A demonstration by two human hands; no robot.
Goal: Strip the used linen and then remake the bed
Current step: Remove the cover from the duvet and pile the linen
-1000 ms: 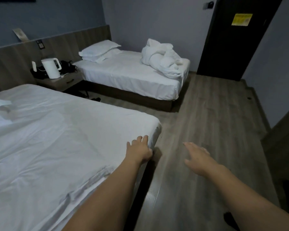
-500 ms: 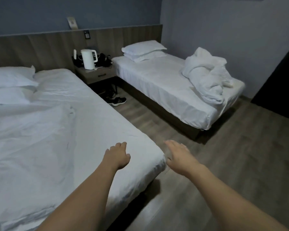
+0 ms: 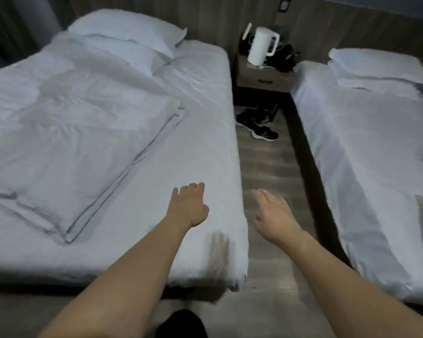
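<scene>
A wide bed (image 3: 200, 147) with a white fitted sheet fills the left of the head view. A rumpled white duvet (image 3: 66, 132) with a grey-piped edge lies across its left side. Two white pillows (image 3: 127, 37) are stacked at the headboard. My left hand (image 3: 189, 207) hovers over the sheet near the bed's foot corner, fingers relaxed and holding nothing. My right hand (image 3: 275, 219) is out over the floor gap beside the bed, fingers spread, also holding nothing.
A second white bed (image 3: 366, 152) with pillows (image 3: 376, 69) stands to the right across a narrow wood-floor aisle (image 3: 269, 167). A nightstand (image 3: 261, 76) at the aisle's far end carries a white kettle (image 3: 261, 48). Black shoes (image 3: 259, 123) lie on the floor below it.
My view has swung left, from the door and second bed to along the wide bed. My left hand left the mattress corner and now hovers over the sheet.
</scene>
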